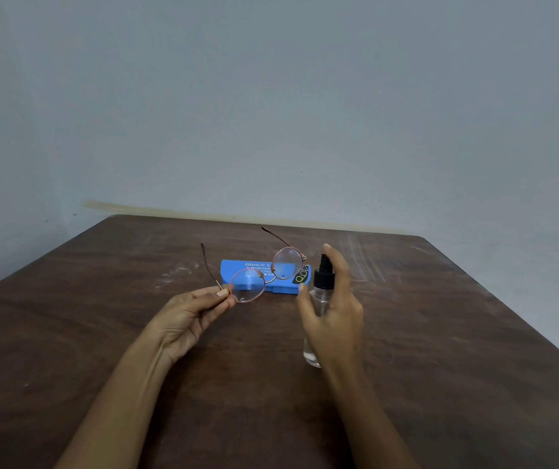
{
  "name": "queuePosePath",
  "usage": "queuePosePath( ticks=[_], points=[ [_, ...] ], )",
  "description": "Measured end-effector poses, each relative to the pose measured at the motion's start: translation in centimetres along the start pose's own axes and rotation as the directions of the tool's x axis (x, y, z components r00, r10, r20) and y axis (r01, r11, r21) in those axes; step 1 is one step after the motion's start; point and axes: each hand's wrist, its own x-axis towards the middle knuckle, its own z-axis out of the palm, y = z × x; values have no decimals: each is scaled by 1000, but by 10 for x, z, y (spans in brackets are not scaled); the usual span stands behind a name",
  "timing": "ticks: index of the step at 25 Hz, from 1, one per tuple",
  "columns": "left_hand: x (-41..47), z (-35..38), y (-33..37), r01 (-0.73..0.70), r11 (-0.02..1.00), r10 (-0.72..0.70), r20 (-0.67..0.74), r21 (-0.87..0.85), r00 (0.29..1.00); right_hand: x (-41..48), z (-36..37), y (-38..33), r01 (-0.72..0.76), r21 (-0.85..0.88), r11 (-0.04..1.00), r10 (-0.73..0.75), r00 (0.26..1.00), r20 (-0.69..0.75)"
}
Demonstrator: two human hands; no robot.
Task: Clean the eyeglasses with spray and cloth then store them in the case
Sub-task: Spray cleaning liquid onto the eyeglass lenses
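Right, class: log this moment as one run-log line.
left hand: holds eyeglasses | right hand: holds spray bottle, finger on nozzle | blue case: closed, on table

We see a bright blue case (260, 276) with white lettering, reddish-gold eyeglasses (266, 274), a clear spray bottle (318, 309) capped black, on a dark brown wood-grain table (102, 333).

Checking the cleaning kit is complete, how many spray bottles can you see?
1. The clear spray bottle with a black nozzle is held in the right hand, right of the blue case. No cloth is in view.
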Motion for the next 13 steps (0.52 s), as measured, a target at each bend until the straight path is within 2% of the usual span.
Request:
queuePosePath(
  ticks=[5, 8, 13],
  points=[
    [1, 1, -3, -81, 992, 80, 11, 99, 997, 1, -8, -2, -25, 57, 998, 22, 998, 63],
    [1, 0, -5, -135, 977, 133, 20, 165, 991, 10, -14, 2, -33, 98, 995, 29, 999, 43],
    [7, 1, -11, -289, 901, 290, 47, 325, 956, 33, -33, 25, -50, 86, 995, 46, 998, 47]
  ],
)
